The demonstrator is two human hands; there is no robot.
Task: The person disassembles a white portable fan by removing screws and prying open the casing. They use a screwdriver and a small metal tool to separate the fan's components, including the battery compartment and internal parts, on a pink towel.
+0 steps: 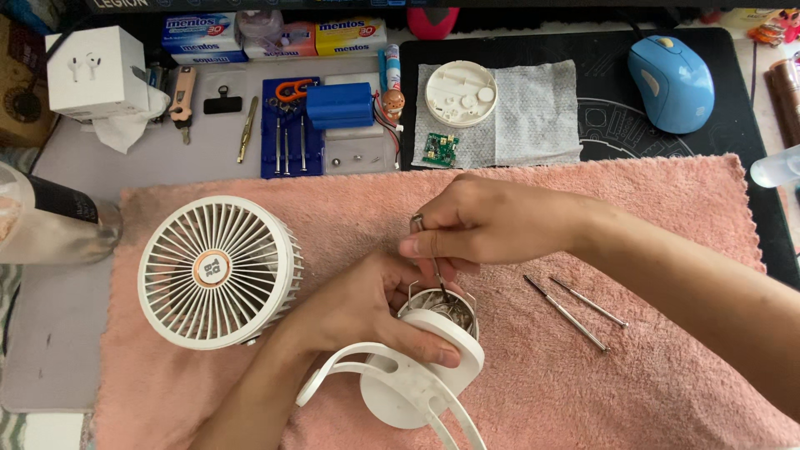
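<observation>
White fan base point(417, 367) is being gripped by the left hand point(367, 312), open motor cavity facing up. Thin screwdriver point(435, 268) is being pinched by the right hand point(479, 225) directly above, shaft near vertical, tip inside the cavity. Two spare drivers point(575, 308) are lying right of the grip, fan grille point(218, 271) left.

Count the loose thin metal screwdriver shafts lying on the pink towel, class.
2. Both lie right of the hands: the longer shaft nearer the white fan base, the shorter shaft just beyond it. The hands may hide others.
</observation>
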